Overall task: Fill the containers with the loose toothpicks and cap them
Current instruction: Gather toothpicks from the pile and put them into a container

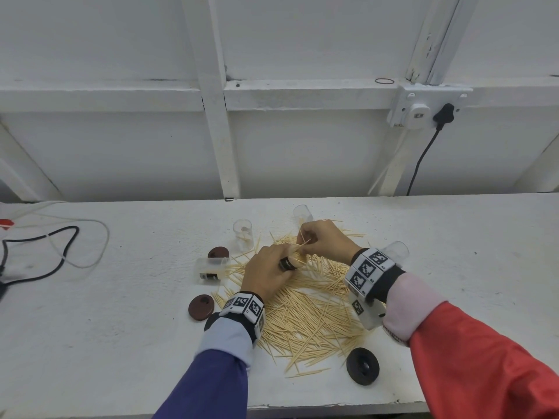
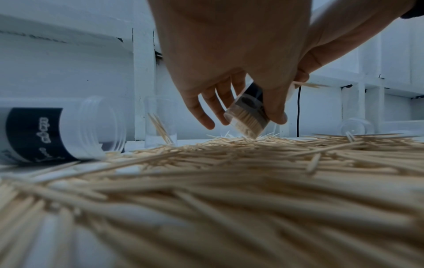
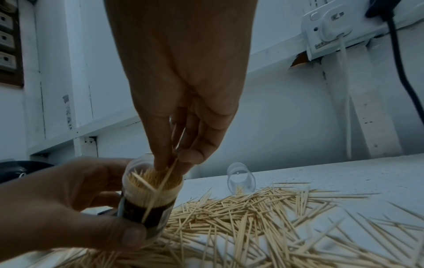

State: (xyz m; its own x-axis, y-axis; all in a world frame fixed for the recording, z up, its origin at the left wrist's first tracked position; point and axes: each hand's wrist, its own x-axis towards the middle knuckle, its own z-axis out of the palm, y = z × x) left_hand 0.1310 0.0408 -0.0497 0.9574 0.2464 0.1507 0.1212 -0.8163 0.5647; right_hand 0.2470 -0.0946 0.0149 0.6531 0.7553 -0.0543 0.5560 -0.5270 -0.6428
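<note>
L hand [image 1: 266,275] holds container [image 3: 149,197]; R hand [image 1: 325,240] pinches toothpicks [image 3: 171,174].

Left hand [image 1: 266,275] curled in a grip, right hand [image 1: 325,241] fingers [image 3: 165,145] pinched, pointing down.

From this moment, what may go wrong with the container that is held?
The held container is tilted and packed near its rim, so toothpicks could slide out. One toothpick the right hand pinches lies across the rim and may snap or miss. The left hand could lose grip.
</note>
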